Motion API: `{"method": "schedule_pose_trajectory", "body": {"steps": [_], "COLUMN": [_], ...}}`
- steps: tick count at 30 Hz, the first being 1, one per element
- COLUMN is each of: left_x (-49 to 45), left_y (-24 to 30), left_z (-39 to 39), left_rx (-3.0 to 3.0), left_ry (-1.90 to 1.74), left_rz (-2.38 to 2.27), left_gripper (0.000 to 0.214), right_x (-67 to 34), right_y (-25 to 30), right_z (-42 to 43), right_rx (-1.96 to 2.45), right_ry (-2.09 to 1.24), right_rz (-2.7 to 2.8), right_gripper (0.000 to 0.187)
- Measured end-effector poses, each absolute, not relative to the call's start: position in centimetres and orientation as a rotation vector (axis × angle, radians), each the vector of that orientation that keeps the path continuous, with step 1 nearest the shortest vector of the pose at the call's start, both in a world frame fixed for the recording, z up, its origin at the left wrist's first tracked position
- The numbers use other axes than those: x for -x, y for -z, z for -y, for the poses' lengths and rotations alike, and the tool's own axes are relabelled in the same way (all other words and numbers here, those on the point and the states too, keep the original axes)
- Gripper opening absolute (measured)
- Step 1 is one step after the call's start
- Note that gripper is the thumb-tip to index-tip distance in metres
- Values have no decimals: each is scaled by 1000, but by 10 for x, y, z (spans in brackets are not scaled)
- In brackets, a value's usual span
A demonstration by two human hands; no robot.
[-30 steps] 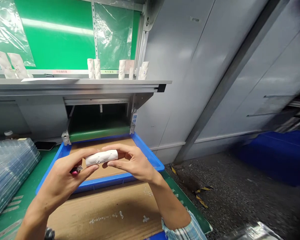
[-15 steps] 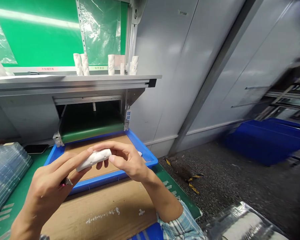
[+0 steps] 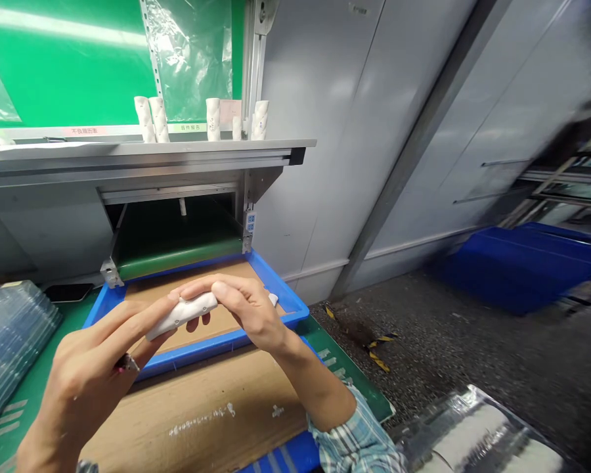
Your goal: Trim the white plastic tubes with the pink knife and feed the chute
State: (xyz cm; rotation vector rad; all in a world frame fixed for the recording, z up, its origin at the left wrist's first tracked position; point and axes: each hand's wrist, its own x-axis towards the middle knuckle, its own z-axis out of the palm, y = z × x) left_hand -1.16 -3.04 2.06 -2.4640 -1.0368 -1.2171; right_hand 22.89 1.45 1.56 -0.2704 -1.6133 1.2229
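Note:
A white cylindrical piece [image 3: 183, 314] with small holes along its side is held nearly level, tilted up to the right. My left hand [image 3: 96, 351] is closed on its left part, fingers on top and thumb below. My right hand [image 3: 249, 305] has its fingers curled around the right end from behind, with the thumb raised above. Beneath both hands lies a blue tray [image 3: 197, 351] lined with brown cardboard. At the tray's right side rests another small white piece [image 3: 273, 299], partly hidden by my right hand.
A green conveyor belt [image 3: 177, 256] ends over the tray's back edge. Several white cylinders [image 3: 213, 119] stand on the shelf [image 3: 187, 156] above. Stacked clear plastic trays [image 3: 17, 348] sit left, a dark phone [image 3: 69, 293] behind them. Marked cardboard [image 3: 201, 420] lies in front.
My right thumb has lifted from the front of the white piece to above it. The piece stays between my hands, and the view has shifted slightly.

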Motion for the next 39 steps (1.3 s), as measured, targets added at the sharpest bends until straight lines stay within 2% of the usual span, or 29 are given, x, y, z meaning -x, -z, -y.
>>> {"method": "schedule_pose_trajectory", "body": {"steps": [3,7,13,19,35,39], "left_x": [12,14,14,18,20,19], "left_y": [-20,-19,-21,-22,-21,-25], "left_z": [29,28,28,25,24,25], "left_rx": [2465,2443,2469,2494,2472,2535], "left_ry": [1205,1164,1141,1176,1170,1195], "left_rz": [1047,1111,1065,1039,995,1037], "left_gripper": [44,38,40,38,47,44], "right_x": [-228,-229,-227,-228,-228,-228], "right_y": [-16,-18,-15,-18,-14,-16], "right_z": [-14,-12,-12,-10,-13,-12], "right_rx": [276,283,322,310,348,356], "right_ry": [-1260,-1225,-1203,-1218,-1207,-1191], "right_rz": [1603,1641,1630,1646,1656,1661], "right_gripper": [48,37,29,39,31,41]}}
